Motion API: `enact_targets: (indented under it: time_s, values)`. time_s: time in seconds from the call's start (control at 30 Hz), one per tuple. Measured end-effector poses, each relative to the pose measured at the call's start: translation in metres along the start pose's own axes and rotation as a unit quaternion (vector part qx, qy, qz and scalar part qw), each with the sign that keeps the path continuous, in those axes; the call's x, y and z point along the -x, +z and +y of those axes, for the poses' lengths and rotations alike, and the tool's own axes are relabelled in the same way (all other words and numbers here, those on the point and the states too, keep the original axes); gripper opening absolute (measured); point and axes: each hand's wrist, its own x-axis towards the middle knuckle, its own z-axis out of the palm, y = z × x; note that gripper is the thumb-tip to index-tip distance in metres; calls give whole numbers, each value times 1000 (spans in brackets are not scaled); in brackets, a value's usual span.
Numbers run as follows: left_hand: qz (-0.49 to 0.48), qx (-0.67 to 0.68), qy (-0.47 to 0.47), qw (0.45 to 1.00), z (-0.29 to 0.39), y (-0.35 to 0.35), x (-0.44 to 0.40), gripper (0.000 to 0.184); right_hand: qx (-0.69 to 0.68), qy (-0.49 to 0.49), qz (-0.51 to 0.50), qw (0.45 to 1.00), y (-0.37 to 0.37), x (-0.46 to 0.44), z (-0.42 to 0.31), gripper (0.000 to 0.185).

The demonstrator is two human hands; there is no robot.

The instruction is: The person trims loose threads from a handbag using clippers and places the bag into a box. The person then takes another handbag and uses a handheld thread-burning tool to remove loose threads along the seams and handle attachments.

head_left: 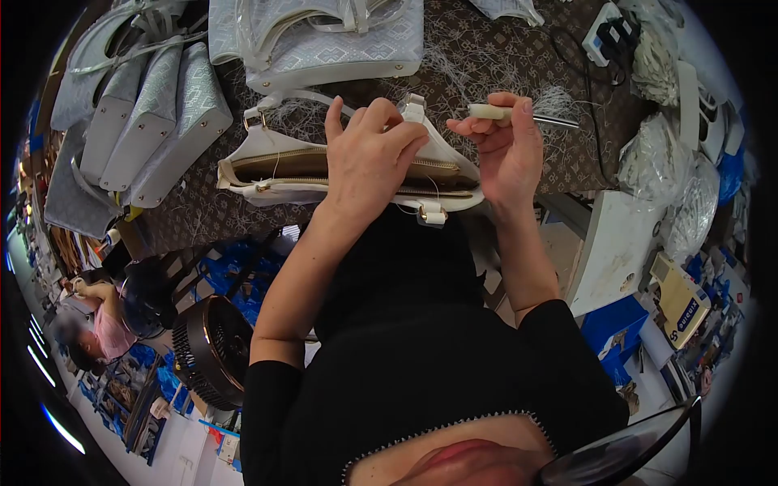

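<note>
A white handbag (300, 194) lies at the table's near edge, its zipped top open and showing a tan lining. Over its middle is my left hand (369, 154), thumb and index finger pinched together near the far handle; whatever they hold is too small to make out. Right of the bag, my right hand (510, 150) grips a small tool (490, 112) with a cream-coloured body and a thin metal rod pointing right. Loose threads hang over the bag's opening near its gold-coloured handle rings.
Patterned light handbags (340, 49) lie beyond, and more (154, 121) stand at the left. Cut threads litter the brown patterned table (478, 40). A power strip (604, 36) with a black cable sits at the right. A fan (215, 352) and a seated person (105, 324) are lower left.
</note>
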Motion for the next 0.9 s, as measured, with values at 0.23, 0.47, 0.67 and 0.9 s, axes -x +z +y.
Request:
enact_targets:
  time_s: [0.23,0.47,0.67,0.9]
  values:
    - [-28,67,-7,997,-8,-3,3,5,27,-1,6,1000,4,8,-4,34]
    - [-78,186,-82,976,-6,-13,4,8,207,40,-13,977,6,17,-9,21]
    - [-66,306,-129,941,-13,-11,6,9,272,26,-35,961,5,19,-9,19]
    - [-45,173,-63,982,-2,-8,2,10,158,18,-12,987,-1,22,-2,20]
